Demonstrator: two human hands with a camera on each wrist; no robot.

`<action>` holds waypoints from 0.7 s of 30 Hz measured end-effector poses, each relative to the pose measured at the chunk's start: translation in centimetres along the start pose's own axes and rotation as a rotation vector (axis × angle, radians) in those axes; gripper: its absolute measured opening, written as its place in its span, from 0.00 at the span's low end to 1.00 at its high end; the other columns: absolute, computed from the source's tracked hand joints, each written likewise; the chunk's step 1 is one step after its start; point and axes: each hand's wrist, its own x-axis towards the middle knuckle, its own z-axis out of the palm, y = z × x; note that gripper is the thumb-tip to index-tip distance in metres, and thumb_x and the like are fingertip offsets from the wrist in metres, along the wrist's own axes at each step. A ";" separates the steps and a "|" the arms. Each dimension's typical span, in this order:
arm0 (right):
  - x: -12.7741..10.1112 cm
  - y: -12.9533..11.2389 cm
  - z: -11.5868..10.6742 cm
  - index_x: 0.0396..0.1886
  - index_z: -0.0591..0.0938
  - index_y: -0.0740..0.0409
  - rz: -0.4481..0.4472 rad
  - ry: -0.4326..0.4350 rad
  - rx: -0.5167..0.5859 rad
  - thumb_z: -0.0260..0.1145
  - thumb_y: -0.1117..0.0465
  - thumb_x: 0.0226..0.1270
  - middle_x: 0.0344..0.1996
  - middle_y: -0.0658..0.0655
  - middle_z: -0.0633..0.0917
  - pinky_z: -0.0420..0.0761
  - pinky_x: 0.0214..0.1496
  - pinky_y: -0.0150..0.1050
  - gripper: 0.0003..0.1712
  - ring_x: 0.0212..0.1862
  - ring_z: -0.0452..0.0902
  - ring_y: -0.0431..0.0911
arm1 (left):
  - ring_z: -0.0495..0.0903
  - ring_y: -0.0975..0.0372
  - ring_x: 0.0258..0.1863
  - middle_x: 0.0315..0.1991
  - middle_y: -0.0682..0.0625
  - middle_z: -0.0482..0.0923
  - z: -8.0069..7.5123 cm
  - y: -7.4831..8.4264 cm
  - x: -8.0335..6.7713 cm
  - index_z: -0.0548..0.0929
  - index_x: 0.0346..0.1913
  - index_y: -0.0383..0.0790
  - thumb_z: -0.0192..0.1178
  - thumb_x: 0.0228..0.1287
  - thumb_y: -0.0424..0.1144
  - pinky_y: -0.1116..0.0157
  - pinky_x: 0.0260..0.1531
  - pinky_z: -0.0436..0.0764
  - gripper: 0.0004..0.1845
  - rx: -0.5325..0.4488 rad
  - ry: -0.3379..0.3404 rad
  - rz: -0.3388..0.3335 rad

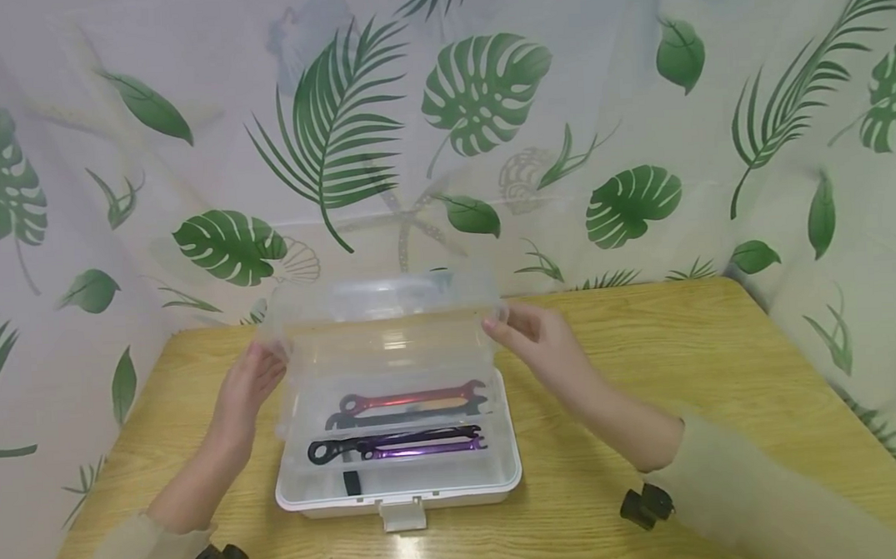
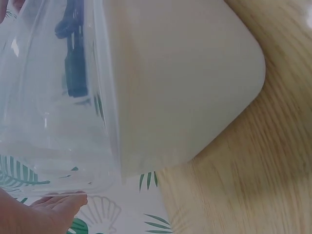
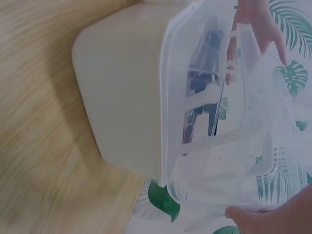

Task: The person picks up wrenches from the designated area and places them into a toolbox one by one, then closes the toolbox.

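Note:
A white tool box (image 1: 397,492) sits on a wooden table (image 1: 685,369), its clear lid (image 1: 386,332) tilted up at the back. My left hand (image 1: 253,380) holds the lid's left end, and my right hand (image 1: 525,333) pinches its right corner. Inside the tray lie a red wrench (image 1: 411,395), a black wrench (image 1: 395,440) and a purple wrench (image 1: 425,450). The left wrist view shows the clear lid (image 2: 53,122), the box's white wall (image 2: 180,83) and my left fingers (image 2: 53,207) at the lid's edge. The right wrist view shows the lid (image 3: 229,146) with my right hand (image 3: 273,217) at its rim.
A white latch (image 1: 403,513) hangs at the box's front edge. A leaf-printed curtain (image 1: 485,103) closes off the back and both sides of the table. Bare wood lies left and right of the box.

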 end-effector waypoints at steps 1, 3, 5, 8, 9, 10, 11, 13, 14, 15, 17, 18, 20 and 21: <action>-0.2 0.0 0.0 0.75 0.73 0.69 0.000 -0.001 0.007 0.60 0.49 0.82 0.73 0.69 0.77 0.67 0.83 0.59 0.34 0.78 0.71 0.63 | 0.57 0.41 0.84 0.83 0.31 0.55 0.0 0.0 -0.2 0.54 0.83 0.29 0.26 0.87 0.58 0.49 0.86 0.53 0.39 0.009 0.001 0.001; -0.6 0.0 0.2 0.74 0.74 0.67 0.002 0.003 0.022 0.60 0.48 0.83 0.73 0.67 0.78 0.67 0.83 0.60 0.33 0.77 0.72 0.62 | 0.57 0.41 0.84 0.83 0.32 0.56 0.0 -0.1 -0.5 0.55 0.83 0.30 0.25 0.87 0.58 0.52 0.86 0.55 0.39 0.019 0.004 0.003; -1.0 0.1 0.3 0.74 0.74 0.66 0.006 0.014 0.040 0.59 0.48 0.83 0.72 0.66 0.79 0.67 0.83 0.60 0.33 0.77 0.72 0.61 | 0.57 0.41 0.84 0.83 0.32 0.57 0.1 -0.2 -0.9 0.56 0.83 0.29 0.26 0.87 0.58 0.56 0.86 0.57 0.39 0.014 0.011 0.004; -1.5 0.3 0.5 0.75 0.75 0.64 0.008 0.043 0.047 0.59 0.47 0.83 0.73 0.65 0.79 0.67 0.83 0.61 0.33 0.77 0.73 0.60 | 0.56 0.40 0.84 0.83 0.30 0.55 0.1 -0.5 -1.3 0.55 0.82 0.27 0.27 0.87 0.58 0.67 0.83 0.61 0.40 -0.003 0.020 0.011; -1.7 0.4 0.6 0.75 0.74 0.64 0.002 0.052 0.049 0.59 0.48 0.83 0.73 0.64 0.79 0.67 0.83 0.61 0.32 0.77 0.73 0.60 | 0.56 0.40 0.84 0.83 0.30 0.55 0.2 -0.6 -1.4 0.55 0.82 0.25 0.27 0.88 0.57 0.71 0.81 0.63 0.40 -0.013 0.026 0.017; -1.8 0.5 0.7 0.75 0.74 0.64 0.000 0.060 0.051 0.59 0.48 0.83 0.73 0.64 0.78 0.67 0.83 0.61 0.32 0.77 0.73 0.60 | 0.56 0.40 0.84 0.82 0.29 0.55 0.2 -0.7 -1.5 0.55 0.81 0.25 0.27 0.88 0.57 0.74 0.79 0.64 0.40 -0.022 0.031 0.022; -1.9 0.5 0.8 0.75 0.75 0.64 -0.003 0.069 0.052 0.59 0.49 0.83 0.74 0.64 0.78 0.67 0.83 0.61 0.32 0.77 0.72 0.60 | 0.56 0.40 0.84 0.82 0.28 0.55 0.2 -0.9 -1.6 0.55 0.81 0.24 0.27 0.88 0.57 0.76 0.77 0.65 0.40 -0.031 0.035 0.025; -2.2 0.7 1.0 0.75 0.75 0.64 -0.010 0.085 0.057 0.60 0.51 0.83 0.74 0.64 0.78 0.68 0.82 0.60 0.30 0.77 0.73 0.60 | 0.61 0.47 0.83 0.82 0.28 0.56 0.2 -1.2 -1.7 0.56 0.80 0.24 0.28 0.88 0.56 0.81 0.72 0.67 0.39 -0.037 0.048 0.027; -2.3 0.7 1.1 0.74 0.75 0.65 -0.011 0.091 0.059 0.60 0.52 0.83 0.73 0.64 0.78 0.69 0.82 0.59 0.30 0.77 0.73 0.60 | 0.66 0.53 0.81 0.81 0.28 0.57 0.2 -1.3 -1.7 0.57 0.80 0.23 0.29 0.88 0.56 0.82 0.71 0.68 0.39 -0.044 0.056 0.029; -2.5 0.8 1.2 0.74 0.76 0.65 -0.009 0.099 0.062 0.61 0.53 0.82 0.73 0.64 0.79 0.70 0.81 0.58 0.29 0.76 0.74 0.60 | 0.70 0.60 0.78 0.81 0.27 0.58 0.2 -1.5 -1.8 0.58 0.79 0.23 0.29 0.88 0.56 0.83 0.70 0.68 0.38 -0.051 0.061 0.031; -2.8 0.9 1.4 0.73 0.76 0.66 -0.005 0.117 0.067 0.63 0.54 0.81 0.72 0.65 0.79 0.73 0.80 0.57 0.29 0.75 0.75 0.60 | 0.74 0.74 0.70 0.81 0.27 0.59 0.2 -1.8 -1.9 0.59 0.79 0.23 0.31 0.88 0.56 0.84 0.68 0.69 0.38 -0.053 0.068 0.038; -2.9 0.9 1.5 0.73 0.76 0.66 -0.005 0.123 0.070 0.63 0.55 0.81 0.72 0.65 0.80 0.73 0.79 0.56 0.29 0.75 0.76 0.60 | 0.74 0.80 0.65 0.80 0.27 0.60 0.2 -2.0 -2.0 0.60 0.78 0.23 0.32 0.88 0.55 0.85 0.68 0.69 0.38 -0.052 0.071 0.047; -3.2 1.0 1.6 0.73 0.76 0.67 0.000 0.130 0.078 0.65 0.56 0.80 0.71 0.65 0.81 0.74 0.78 0.54 0.29 0.74 0.77 0.59 | 0.73 0.86 0.59 0.80 0.27 0.60 0.2 -2.2 -2.2 0.60 0.78 0.24 0.34 0.88 0.54 0.86 0.67 0.69 0.36 -0.048 0.080 0.058; -3.4 1.1 1.7 0.73 0.76 0.66 0.000 0.133 0.080 0.65 0.56 0.80 0.71 0.65 0.81 0.75 0.78 0.53 0.29 0.74 0.77 0.59 | 0.73 0.85 0.59 0.79 0.28 0.61 0.3 -2.3 -2.4 0.61 0.78 0.24 0.35 0.88 0.53 0.85 0.67 0.69 0.36 -0.042 0.088 0.059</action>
